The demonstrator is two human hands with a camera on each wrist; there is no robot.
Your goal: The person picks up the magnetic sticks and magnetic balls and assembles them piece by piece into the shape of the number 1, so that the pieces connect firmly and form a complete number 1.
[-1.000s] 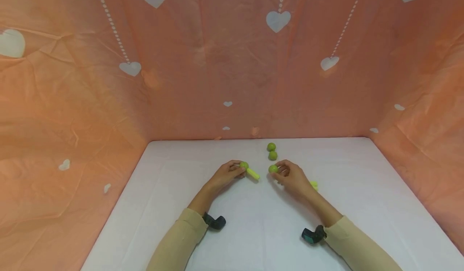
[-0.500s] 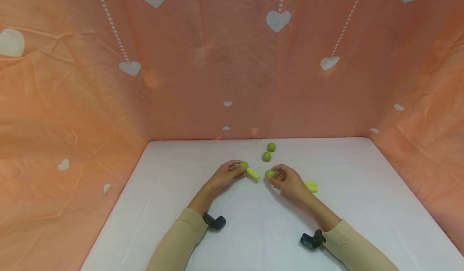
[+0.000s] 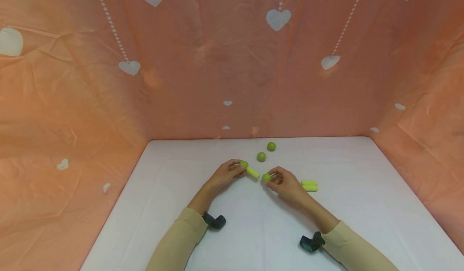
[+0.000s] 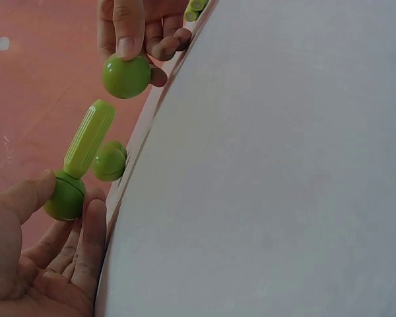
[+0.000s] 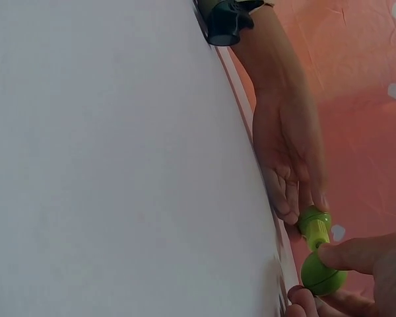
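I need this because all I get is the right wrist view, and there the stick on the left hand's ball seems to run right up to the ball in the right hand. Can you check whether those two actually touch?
Observer: They don't; the left wrist view shows a gap between the stick and the held ball in the right hand.
Operator: Anything loose farther back?
Observer: Yes, in the head view a rear ball and a front ball sit apart on the white table.
Operator: And over to the right?
Observer: The head view has two loose sticks lying side by side, right of the right hand.
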